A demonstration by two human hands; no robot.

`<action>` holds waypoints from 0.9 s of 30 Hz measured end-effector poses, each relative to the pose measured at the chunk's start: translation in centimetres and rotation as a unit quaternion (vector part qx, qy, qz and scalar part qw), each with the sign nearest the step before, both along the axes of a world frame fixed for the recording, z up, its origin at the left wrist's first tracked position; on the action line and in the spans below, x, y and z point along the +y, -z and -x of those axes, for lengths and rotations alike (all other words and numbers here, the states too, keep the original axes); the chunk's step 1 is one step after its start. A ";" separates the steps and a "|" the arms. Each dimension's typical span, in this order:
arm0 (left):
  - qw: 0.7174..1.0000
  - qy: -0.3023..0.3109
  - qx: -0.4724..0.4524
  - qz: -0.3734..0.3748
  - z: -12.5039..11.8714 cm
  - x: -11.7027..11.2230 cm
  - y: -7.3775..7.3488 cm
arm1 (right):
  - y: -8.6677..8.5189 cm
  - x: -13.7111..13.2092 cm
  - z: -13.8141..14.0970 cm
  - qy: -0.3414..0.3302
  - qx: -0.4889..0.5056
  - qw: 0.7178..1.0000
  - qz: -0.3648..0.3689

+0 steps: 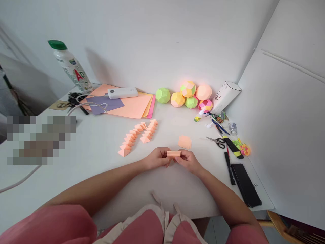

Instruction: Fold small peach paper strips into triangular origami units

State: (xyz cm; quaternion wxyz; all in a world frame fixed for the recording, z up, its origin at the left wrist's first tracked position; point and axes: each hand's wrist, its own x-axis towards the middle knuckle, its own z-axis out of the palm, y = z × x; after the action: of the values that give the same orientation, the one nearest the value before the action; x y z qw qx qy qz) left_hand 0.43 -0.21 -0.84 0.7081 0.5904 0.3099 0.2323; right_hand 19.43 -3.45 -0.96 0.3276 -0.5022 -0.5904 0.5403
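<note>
Between my hands, close to the table's front edge, is a small piece of peach paper (174, 154) that looks folded into a narrow strip. My left hand (157, 158) pinches its left end, and my right hand (188, 161) grips the right end, with the thumb along the lower edge. Just beyond my right hand lies a small stack of square peach paper sheets (185, 142). Two rows of folded peach paper pieces (130, 138) stand on the table to the left, beyond my left hand. Some of my fingertips are hidden behind the paper.
Several paper balls (163, 96) sit against the wall. A glue bottle (199, 116), scissors (217, 141), a utility knife (233, 147) and a phone (246, 184) line the right side. At the back left, a power bank (123, 93) rests on coloured paper (134, 107) beside a white bottle (73, 69).
</note>
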 end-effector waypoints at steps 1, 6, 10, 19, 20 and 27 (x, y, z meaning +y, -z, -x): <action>1.000 0.001 0.004 -0.002 0.0 0.0 0.0 | 0.0 0.0 0.0 0.003 0.002 1.000 0.004; 1.000 -0.010 0.014 0.003 0.2 -0.1 -0.1 | -0.5 0.1 -0.3 0.019 0.038 0.999 0.021; 0.999 -0.029 -0.010 0.017 0.1 -0.1 0.0 | -0.9 0.2 -0.4 0.055 0.053 0.996 0.035; 0.991 -0.081 -0.100 0.043 -0.3 0.2 0.4 | -0.4 0.2 -0.1 0.051 0.038 0.998 0.026; 0.990 -0.084 -0.100 0.047 -0.4 0.2 0.5 | -0.4 0.2 -0.1 0.048 0.031 0.998 0.020; 0.989 -0.103 -0.103 0.032 -0.4 0.3 0.5 | -0.9 -0.1 -0.2 0.036 0.009 0.997 -0.074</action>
State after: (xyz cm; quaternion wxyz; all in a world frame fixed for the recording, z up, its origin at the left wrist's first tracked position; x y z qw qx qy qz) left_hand 0.79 0.10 -1.35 0.7272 0.5053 0.3021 0.3531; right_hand 19.64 -3.57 -0.09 0.3879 -0.4929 -0.6075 0.4874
